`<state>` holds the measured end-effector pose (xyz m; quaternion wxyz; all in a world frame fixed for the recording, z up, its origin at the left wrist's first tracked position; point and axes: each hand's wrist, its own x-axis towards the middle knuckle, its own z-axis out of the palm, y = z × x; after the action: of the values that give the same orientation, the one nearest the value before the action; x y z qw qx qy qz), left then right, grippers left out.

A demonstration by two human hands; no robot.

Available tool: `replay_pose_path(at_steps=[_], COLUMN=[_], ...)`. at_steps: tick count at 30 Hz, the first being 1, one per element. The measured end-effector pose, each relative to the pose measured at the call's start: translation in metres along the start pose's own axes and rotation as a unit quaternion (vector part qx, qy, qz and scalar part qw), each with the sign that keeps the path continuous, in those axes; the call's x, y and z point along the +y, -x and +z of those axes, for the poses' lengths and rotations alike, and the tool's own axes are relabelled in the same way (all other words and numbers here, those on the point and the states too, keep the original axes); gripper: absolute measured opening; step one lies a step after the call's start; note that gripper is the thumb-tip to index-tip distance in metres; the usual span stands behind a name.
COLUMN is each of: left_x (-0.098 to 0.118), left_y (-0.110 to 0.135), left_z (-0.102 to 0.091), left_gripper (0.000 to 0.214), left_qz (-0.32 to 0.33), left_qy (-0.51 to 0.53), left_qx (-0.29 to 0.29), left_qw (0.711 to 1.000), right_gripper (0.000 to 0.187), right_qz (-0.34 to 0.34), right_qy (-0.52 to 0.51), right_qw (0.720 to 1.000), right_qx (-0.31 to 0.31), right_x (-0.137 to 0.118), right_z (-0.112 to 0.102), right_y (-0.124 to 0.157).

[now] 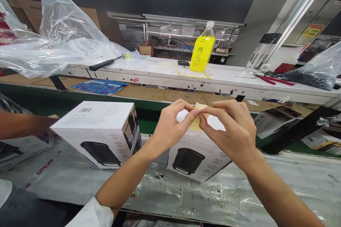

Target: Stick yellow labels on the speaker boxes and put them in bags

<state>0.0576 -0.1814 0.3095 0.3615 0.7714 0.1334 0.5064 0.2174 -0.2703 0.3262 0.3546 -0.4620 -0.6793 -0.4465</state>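
Note:
A white printed carton (198, 159) with a picture of a black device on its side stands in front of me. Just above its top, my left hand (170, 124) and my right hand (234, 127) meet at the fingertips. Both are closed in a pinch on a small yellow slip of paper (196, 125), which looks like a label sheet. The fingers cover its middle, so I cannot tell whether a label is coming off. A matching carton (93, 134) stands to the left, apart from my hands.
At far left another person's arm (23, 124) reaches to a carton (26, 150). A shelf (160, 74) crosses behind, bearing a yellow bottle (203, 48), a phone (183, 64), a hammer-like tool (106, 63), red-handled pliers (275, 79) and plastic bags (69, 35). More cartons (278, 120) are at right.

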Motion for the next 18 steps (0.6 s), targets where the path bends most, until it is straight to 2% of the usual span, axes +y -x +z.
replay_pose_path(at_steps=[4, 6, 7, 9, 11, 13, 15, 18], left_x=[-0.001, -0.006, -0.011, -0.024, -0.040, -0.055, -0.068, -0.086], left_y=[0.000, 0.000, 0.001, 0.007, 0.021, 0.044, 0.072, 0.118], left_z=[-0.002, -0.004, -0.005, -0.009, -0.013, -0.016, -0.019, -0.022], left_gripper=[0.016, 0.016, 0.016, 0.016, 0.015, 0.016, 0.019, 0.022], left_qz=[-0.001, -0.012, -0.022, -0.044, -0.072, -0.123, -0.174, -0.219], left_qy=[0.000, 0.014, 0.033, 0.108, 0.211, 0.305, 0.376, 0.436], left_qx=[0.006, 0.012, 0.027, 0.086, 0.156, 0.172, 0.134, 0.079], left_qw=[1.000, 1.000, 0.999, 0.990, 0.962, 0.929, 0.900, 0.869], right_gripper=[0.012, 0.009, 0.008, 0.007, 0.007, 0.013, 0.016, 0.012], right_qz=[0.004, 0.048, 0.086, 0.172, 0.238, 0.267, 0.272, 0.256], right_qy=[-0.021, -0.095, -0.151, -0.268, -0.342, -0.366, -0.362, -0.338], right_qw=[1.000, 0.993, 0.980, 0.926, 0.848, 0.783, 0.752, 0.751], right_qx=[-0.015, -0.058, -0.095, -0.202, -0.328, -0.427, -0.479, -0.506], right_x=[-0.001, 0.000, 0.003, 0.009, 0.015, 0.019, 0.018, 0.010], right_z=[-0.002, -0.005, -0.006, -0.006, 0.000, 0.011, 0.022, 0.034], right_y=[-0.005, -0.011, -0.015, -0.025, -0.033, -0.038, -0.038, -0.035])
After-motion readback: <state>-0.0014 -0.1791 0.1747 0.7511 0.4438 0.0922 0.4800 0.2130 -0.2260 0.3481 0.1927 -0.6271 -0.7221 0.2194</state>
